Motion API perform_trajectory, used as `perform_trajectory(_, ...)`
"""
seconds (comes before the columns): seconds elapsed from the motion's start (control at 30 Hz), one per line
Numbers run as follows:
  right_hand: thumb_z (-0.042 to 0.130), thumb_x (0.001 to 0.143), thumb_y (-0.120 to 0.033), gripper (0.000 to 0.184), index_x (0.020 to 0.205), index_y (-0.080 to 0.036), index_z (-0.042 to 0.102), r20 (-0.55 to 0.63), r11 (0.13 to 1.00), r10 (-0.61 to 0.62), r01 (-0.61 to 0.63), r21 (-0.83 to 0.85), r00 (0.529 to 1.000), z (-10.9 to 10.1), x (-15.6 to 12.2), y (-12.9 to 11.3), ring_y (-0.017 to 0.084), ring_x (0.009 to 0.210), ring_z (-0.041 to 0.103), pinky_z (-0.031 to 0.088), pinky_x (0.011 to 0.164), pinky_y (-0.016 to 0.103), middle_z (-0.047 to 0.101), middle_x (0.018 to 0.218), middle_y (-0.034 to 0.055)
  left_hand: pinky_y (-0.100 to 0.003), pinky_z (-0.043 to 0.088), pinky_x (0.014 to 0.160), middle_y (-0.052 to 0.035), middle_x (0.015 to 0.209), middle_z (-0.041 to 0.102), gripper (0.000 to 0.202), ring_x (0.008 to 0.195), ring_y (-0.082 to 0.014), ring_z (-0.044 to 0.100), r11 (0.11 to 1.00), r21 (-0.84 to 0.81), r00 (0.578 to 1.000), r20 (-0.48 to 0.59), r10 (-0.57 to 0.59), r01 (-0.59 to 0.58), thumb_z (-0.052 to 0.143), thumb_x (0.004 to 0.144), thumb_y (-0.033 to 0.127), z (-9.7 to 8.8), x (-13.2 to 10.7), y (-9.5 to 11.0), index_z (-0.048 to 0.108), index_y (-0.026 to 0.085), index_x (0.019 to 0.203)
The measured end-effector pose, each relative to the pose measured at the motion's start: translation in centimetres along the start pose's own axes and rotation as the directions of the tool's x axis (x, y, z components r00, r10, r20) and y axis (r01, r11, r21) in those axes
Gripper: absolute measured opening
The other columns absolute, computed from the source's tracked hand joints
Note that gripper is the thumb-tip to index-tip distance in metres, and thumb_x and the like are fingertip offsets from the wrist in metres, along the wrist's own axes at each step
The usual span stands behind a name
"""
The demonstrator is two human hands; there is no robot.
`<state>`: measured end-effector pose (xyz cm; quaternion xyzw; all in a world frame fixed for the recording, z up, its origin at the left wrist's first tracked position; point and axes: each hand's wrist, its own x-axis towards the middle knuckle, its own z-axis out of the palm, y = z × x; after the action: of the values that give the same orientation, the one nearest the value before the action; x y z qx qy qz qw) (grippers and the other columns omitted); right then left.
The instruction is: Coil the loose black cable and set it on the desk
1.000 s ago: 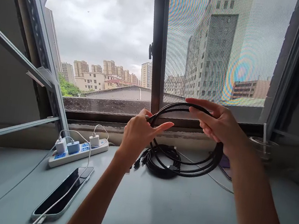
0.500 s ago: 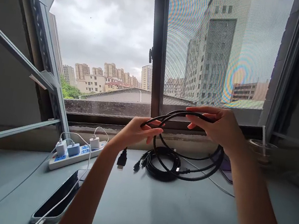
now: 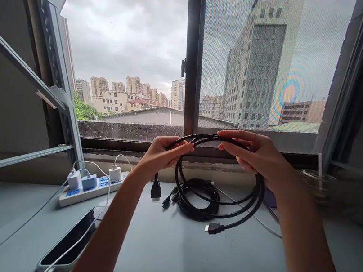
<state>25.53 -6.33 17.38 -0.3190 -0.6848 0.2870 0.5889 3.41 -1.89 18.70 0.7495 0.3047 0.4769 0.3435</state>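
Note:
A black HDMI cable (image 3: 260, 197) hangs in loose loops between my two hands, above the table. My left hand (image 3: 164, 153) is closed on the upper left of the loops, thumb laid along the strands. One HDMI plug (image 3: 156, 189) dangles beneath that hand. My right hand (image 3: 251, 150) pinches the top right of the loops between thumb and fingers. The cable's other plug (image 3: 214, 228) points left at the lower end of the loops. Behind them, a second coiled black cable (image 3: 190, 211) lies on the table, partly covered by the held strands.
A power strip (image 3: 91, 190) with white chargers stands at the back left. Nearer, a phone (image 3: 66, 244) lies with a white cable across it. A lidded cup with a straw (image 3: 318, 179) is at the back right, by the window. A metal frame (image 3: 62, 91) rises on the left.
Both hands have shifted slightly and the held loops have opened wider. The lower HDMI plug has swung down and now hangs in front of the coil on the table.

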Motion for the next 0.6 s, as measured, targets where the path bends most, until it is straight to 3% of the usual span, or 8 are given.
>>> perform_trajectory(0.1, 0.071, 0.073, -0.046, 0.042, 0.110, -0.024, 0.068, 0.005, 1.000, 0.001, -0.001, 0.009, 1.000, 0.0, 0.0, -0.1, 0.002, 0.044, 0.030, 0.022, 0.037, 0.018, 0.060, 0.072, 0.0008, -0.019, 0.013, 0.033, 0.0070, 0.041, 0.031, 0.032, 0.036, -0.0026, 0.023, 1.000, 0.005, 0.994, -0.111, 0.018, -0.018, 0.071, 0.066, 0.048, 0.3, 0.2, 0.0, 0.069, 0.017, 0.071)
perform_trajectory(0.2, 0.068, 0.076, -0.048, 0.038, 0.106, -0.025, 0.070, -0.031, 0.999, 0.017, -0.016, 0.039, 0.999, -0.3, 0.2, 0.2, 0.003, 0.046, 0.034, 0.029, 0.040, 0.018, 0.064, 0.082, 0.0028, -0.020, 0.012, 0.033, 0.0079, 0.040, 0.028, 0.032, 0.035, -0.0023, 0.021, 0.998, 0.013, 0.974, -0.218, 0.064, -0.062, 0.072, 0.064, 0.048, 0.7, 0.3, 0.0, 0.068, 0.016, 0.067)
perform_trajectory(0.33, 0.070, 0.074, -0.047, 0.039, 0.107, -0.025, 0.070, -0.023, 0.986, 0.085, -0.081, 0.146, 0.996, -0.6, 0.5, 0.7, 0.004, 0.050, 0.038, 0.034, 0.043, 0.017, 0.064, 0.086, 0.0030, -0.021, 0.011, 0.033, 0.0079, 0.039, 0.029, 0.033, 0.035, -0.0022, 0.021, 0.996, 0.027, 0.950, -0.297, 0.095, -0.091, 0.072, 0.063, 0.047, 1.2, 0.4, -0.1, 0.066, 0.016, 0.062)
perform_trajectory(0.6, 0.069, 0.076, -0.039, 0.029, 0.100, -0.023, 0.072, 0.050, 0.908, 0.167, -0.173, 0.380, 0.985, -0.2, 0.9, 0.4, 0.003, 0.051, 0.035, 0.028, 0.039, 0.015, 0.053, 0.073, -0.0011, -0.022, 0.010, 0.033, 0.0087, 0.036, 0.033, 0.028, 0.033, -0.0024, 0.020, 0.990, -0.100, 0.917, -0.394, 0.056, -0.103, 0.073, 0.062, 0.045, 1.6, 0.7, -0.3, 0.069, 0.018, 0.070)
